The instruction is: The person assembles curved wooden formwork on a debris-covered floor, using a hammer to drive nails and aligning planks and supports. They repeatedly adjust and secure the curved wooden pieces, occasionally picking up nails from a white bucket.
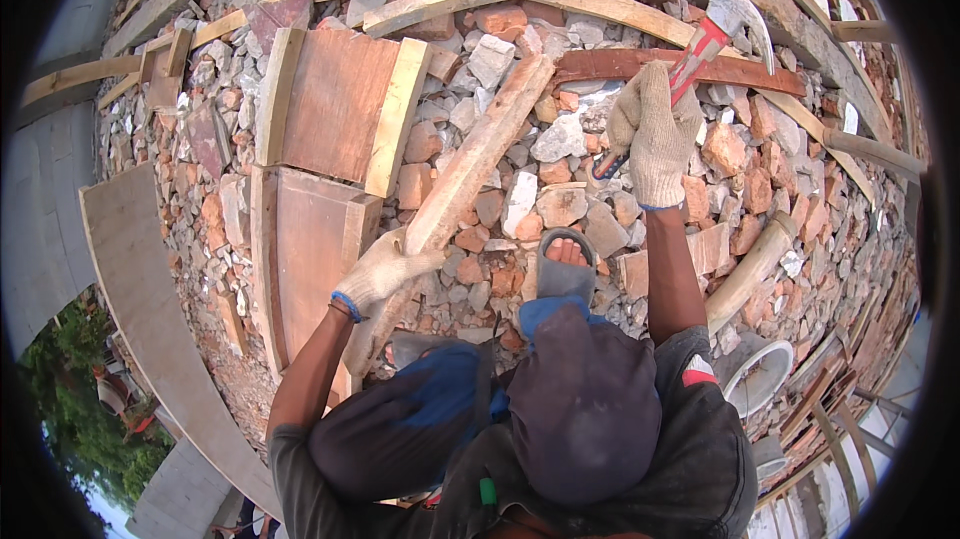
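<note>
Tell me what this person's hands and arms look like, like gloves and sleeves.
The left hand and right hand wear cream knitted gloves with blue edging at the cuffs. The forearms are bare. Dark grey sleeves cover the upper arms, and a red and white patch shows on the right one.

Bright, soft daylight — strong fisheye bending, black corners.

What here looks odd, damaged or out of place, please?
The sandal, near centre, looks odd: its open front leaves toes bare amid jagged rubble, while the left hand, holding a plank, and the right hand, gripping a hammer, are gloved. The rubble is all broken chunks.
</note>
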Demonstrator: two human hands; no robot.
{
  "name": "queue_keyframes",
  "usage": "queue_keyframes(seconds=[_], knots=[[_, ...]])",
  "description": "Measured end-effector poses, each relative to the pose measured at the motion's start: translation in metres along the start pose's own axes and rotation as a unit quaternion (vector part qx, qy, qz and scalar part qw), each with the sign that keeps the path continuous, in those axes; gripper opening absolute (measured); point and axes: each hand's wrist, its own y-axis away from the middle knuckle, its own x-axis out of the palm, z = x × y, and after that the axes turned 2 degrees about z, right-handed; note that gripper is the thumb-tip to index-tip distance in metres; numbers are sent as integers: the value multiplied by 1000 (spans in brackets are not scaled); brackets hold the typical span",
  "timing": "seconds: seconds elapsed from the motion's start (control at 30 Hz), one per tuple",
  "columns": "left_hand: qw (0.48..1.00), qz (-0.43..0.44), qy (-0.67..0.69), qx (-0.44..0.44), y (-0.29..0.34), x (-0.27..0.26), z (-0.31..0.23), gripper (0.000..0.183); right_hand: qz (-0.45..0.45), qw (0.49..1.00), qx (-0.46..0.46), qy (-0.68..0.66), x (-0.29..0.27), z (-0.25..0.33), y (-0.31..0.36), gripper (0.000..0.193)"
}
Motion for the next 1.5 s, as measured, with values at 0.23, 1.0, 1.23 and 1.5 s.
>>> queue_keyframes(seconds=[0.23, 1.0, 1.23, 1.5], knots=[[1000, -2, -9, 21, 0, -6, -1, 66, 114, 899, 204, 370, -70, -176, 46, 28], [892, 77, 445, 36, -31, 17, 70, 61, -29, 941, 305, 142, -99, -158, 78, 18], [852, 42, 520, 40, -17, 21, 74, 59, -38, 948, 309, 69, -115, -175, 81, 18], [903, -2, 425, 66, -8, 23, 60, 55, -19, 953, 280, 119, -121, -183, 78, 15]])
